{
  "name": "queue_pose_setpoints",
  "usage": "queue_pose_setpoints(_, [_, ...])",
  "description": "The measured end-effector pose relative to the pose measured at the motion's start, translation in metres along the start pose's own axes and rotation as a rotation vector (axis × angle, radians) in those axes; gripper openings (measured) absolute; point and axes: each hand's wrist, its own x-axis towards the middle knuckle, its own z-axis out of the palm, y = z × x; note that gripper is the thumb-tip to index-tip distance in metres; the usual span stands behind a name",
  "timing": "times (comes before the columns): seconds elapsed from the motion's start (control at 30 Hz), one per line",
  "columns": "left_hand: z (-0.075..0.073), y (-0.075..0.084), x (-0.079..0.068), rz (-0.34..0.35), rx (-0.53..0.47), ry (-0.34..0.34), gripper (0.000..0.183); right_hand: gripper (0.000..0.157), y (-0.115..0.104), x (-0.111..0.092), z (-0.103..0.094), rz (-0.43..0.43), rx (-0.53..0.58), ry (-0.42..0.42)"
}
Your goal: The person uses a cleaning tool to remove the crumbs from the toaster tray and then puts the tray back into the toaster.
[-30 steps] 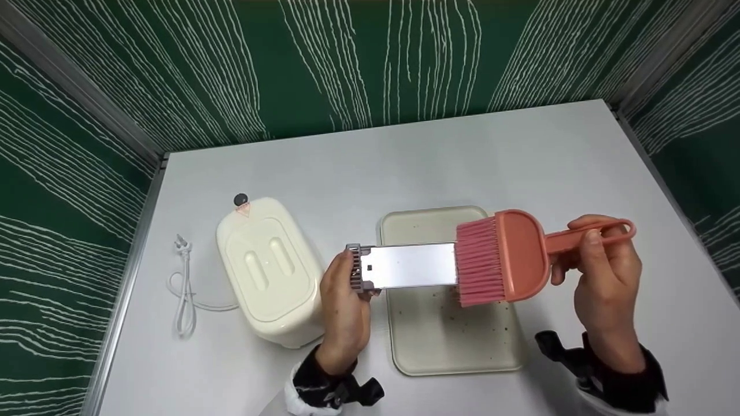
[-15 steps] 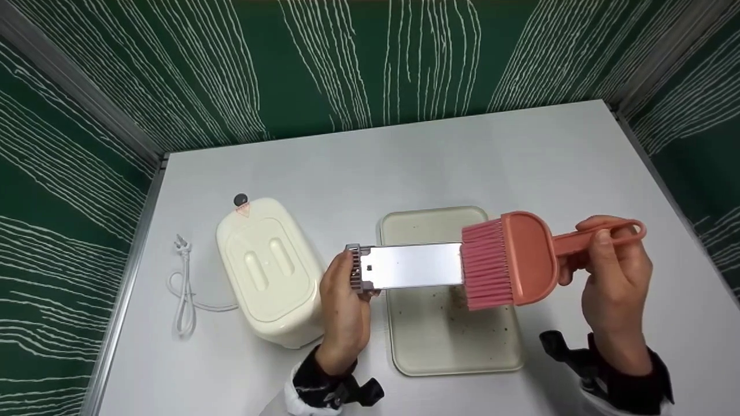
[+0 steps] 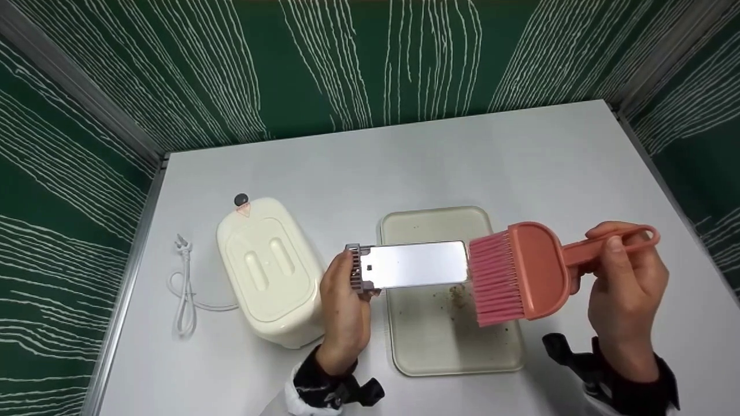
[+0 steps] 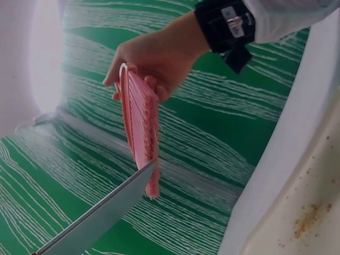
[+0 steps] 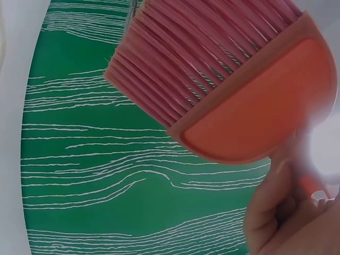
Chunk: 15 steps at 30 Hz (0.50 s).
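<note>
"So, what's on your feed, left to right?"

"From my remote seat: plug point(image 3: 183, 247) and cord point(image 3: 185, 293), then the cream appliance point(image 3: 269, 260), all on the white table point(image 3: 324, 185). Next, the left hand point(image 3: 344, 315), gripping the grey end point(image 3: 356, 268) of the metal plate point(image 3: 413, 264). That plate reaches out over the pale tray point(image 3: 445, 355), which has crumbs point(image 3: 458, 296) on it."

"And further right?"

"Coral brush point(image 3: 542, 270), handle gripped in the right hand point(image 3: 630, 300). That's what just changed: half a second ago the pink bristles point(image 3: 498, 277) covered the plate's right end, now they've slid right and that rounded end is bare. Left hand and plate basically stayed put. I'd read it as a stroke coming off the end, so some sweeping is done; can't swear how much is left."

"Bristles touching the plate?"

"Can't tell, tbh. Head cam has them right beside the end. Left wrist cam sees the brush edge-on, the plate's tip overlapping the bristles, and shows how thin the plate is, which the head cam doesn't. Right wrist cam gets green wall point(image 5: 106, 175) through the gaps between bristles, but not the left hand or crumbs."
</note>
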Motion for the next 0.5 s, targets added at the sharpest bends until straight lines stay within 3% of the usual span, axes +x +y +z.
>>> queue_pose_setpoints(0.27, [0.000,0.000,0.000,0.000,-0.002,0.000,0.031,0.018,0.001,-0.002,0.014,-0.081,0.138,0.098])
queue_pose_setpoints(0.37, [0.000,-0.001,0.000,-0.002,-0.007,0.002,0.031,0.018,0.006,-0.006,0.018,-0.082,0.183,0.028])
queue_pose_setpoints(0.5, [0.000,-0.002,0.000,-0.005,-0.003,0.011,0.031,0.021,0.013,-0.013,0.016,0.020,0.192,-0.146])
